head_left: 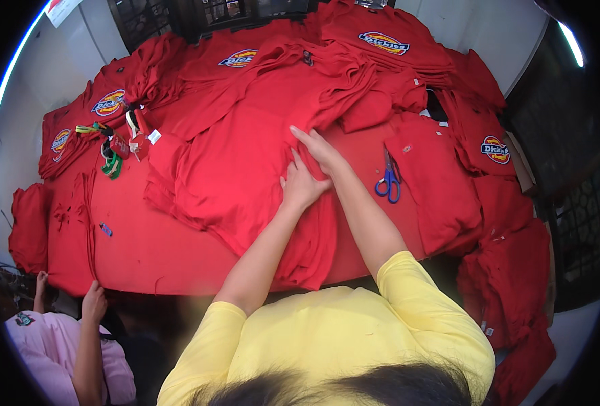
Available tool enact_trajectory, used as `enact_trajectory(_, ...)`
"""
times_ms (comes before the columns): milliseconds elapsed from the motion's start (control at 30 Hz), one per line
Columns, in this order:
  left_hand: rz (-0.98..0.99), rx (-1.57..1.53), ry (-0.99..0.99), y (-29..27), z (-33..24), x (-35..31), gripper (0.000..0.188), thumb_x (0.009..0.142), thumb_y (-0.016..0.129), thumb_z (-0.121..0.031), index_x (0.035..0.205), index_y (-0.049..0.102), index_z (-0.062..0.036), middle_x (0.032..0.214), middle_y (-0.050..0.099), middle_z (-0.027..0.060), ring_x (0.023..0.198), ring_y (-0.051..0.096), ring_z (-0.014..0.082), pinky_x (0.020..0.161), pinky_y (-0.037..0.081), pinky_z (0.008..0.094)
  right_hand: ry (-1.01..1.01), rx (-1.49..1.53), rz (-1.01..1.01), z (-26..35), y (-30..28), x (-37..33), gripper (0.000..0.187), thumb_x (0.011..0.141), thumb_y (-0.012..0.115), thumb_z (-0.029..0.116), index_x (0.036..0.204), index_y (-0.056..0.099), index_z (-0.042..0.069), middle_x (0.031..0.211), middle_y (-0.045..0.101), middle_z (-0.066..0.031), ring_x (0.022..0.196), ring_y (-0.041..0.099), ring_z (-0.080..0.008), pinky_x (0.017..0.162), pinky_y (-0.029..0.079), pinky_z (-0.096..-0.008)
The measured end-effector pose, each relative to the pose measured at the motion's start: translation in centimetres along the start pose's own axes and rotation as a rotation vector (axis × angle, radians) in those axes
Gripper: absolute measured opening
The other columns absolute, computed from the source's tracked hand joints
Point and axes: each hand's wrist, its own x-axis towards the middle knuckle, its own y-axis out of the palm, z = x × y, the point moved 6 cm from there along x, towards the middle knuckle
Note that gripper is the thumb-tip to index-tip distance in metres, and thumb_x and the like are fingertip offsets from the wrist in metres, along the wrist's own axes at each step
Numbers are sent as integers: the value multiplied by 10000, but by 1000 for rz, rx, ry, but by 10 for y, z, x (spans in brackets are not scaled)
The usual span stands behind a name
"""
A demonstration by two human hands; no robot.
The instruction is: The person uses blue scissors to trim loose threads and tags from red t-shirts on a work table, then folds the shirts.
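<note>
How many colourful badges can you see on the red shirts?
5. Two at the left, one at top middle, one at top right, one at far right. Folded shirts may hide more.

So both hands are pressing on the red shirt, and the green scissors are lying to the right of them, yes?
Nearly. The left hand and right hand are pressing on the red shirt, and the scissors do lie to their right. But the head view shows the scissors have blue handles, not green.
</note>
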Motion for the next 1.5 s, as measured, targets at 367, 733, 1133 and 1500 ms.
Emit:
enact_trajectory(367,-294,-160,186,-98,16,-11,555,727,572,-108,1277,516,-64,1013,629,269,982,588,436,863,462,479,-253,564,135,-62,-9,10,391,909,483,166,1284,506,54,1243,562,-90,1119,541,-246,948,439,-369)
enact_trajectory(733,-110,-203,431,-228,-16,-226,580,639,579,76,1209,588,-28,1122,637,197,1064,615,319,920,477,349,-168,403,68,-72,12,-22,455,938,488,308,1313,494,50,1284,543,-119,1160,518,-249,959,432,-361)
enact_trajectory(1133,-707,-562,288,-402,66,-331,454,791,611,-79,1234,558,4,1163,630,138,1058,612,238,946,468,340,-942,-1205,-51,274,56,-101,519,946,474,406,1328,482,54,1290,541,-122,1165,506,-226,972,417,-359)
enact_trajectory(1500,-24,-712,-394,-197,318,-265,616,765,729,-138,1296,458,18,1170,612,115,1080,580,238,951,456,376,-571,-1131,171,-18,69,-43,634,848,588,478,1342,493,93,1456,382,-137,1364,327,-293,1099,242,-533)
